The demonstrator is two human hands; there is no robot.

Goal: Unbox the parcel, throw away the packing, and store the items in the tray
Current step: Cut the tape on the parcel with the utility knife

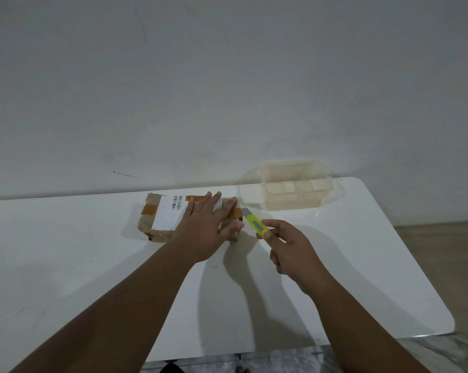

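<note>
Parcel [173,215] — on the white table [65,251], your left hand [208,227] flat on it, fingers spread. Right hand [289,249] pinches the yellow cutter [255,222], tip at the parcel's right end; risk: blade slipping toward your left fingertips, or slicing the contents. Tray [297,188] — clear, holds pale blocks, unidentifiable.

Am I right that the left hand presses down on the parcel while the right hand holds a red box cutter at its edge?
Not quite: the box cutter is yellow-green, not red, as the head view shows. The left hand does press the parcel, and the right hand holds the cutter.
</note>
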